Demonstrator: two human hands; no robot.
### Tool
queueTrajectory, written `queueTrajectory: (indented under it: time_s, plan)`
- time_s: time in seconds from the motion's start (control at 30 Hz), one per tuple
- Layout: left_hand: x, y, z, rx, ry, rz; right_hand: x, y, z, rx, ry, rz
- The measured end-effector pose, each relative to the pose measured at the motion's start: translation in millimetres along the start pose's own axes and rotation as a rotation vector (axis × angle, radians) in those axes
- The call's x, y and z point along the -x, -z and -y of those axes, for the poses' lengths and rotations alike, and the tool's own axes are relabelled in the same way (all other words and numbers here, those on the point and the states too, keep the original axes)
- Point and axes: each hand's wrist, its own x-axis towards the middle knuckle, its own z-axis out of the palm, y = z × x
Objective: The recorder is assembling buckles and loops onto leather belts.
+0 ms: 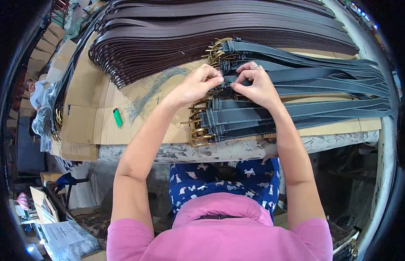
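Both hands meet over the buckle ends of a row of stitched blue-grey belts [324,82] on the cardboard-covered table. My left hand [198,85] is closed in a pinch, its fingertips close to a belt's buckle end; whatever lies in the pinch is too small to name. Facing it, my right hand [257,85], with a ring on one finger, also pinches with thumb and forefinger at the same belt end. What it grips is hidden. Brass-coloured buckles [198,126] of a nearer bunch of belts [237,115] lie just below the hands.
A thick stack of dark brown belts [228,24] spans the far side. Loose thread clippings [154,89] and a green lighter [117,117] lie on the cardboard [87,124] at left. More belts with buckles [59,111] hang over the left edge, beside a clear plastic bag [42,115].
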Motion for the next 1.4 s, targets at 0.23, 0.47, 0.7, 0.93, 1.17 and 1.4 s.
queueTrajectory:
  time_s: [0.23, 0.47, 0.7, 0.93, 1.17, 1.4]
  plan:
    - [6, -3, -8, -0.286, -0.307, -0.020, -5, 20, -4, -0.332, -0.175, 0.065]
    - [4, -31, -21, -0.462, -0.233, -0.164, -3, 22, -10, -0.314, -0.123, 0.117]
    - [-6, -24, -7, -0.400, -0.221, -0.148, -4, 23, -8, -0.269, -0.116, 0.136]
    - [-7, -16, -9, -0.358, -0.119, -0.103, -4, 21, -6, -0.242, -0.112, 0.127]
    - [-7, -16, -8, -0.327, -0.160, -0.098, -3, 18, -7, -0.216, -0.084, 0.084]
    - [-9, -10, -2, -0.190, -0.072, -0.081, -5, 18, -4, -0.258, -0.099, 0.084]
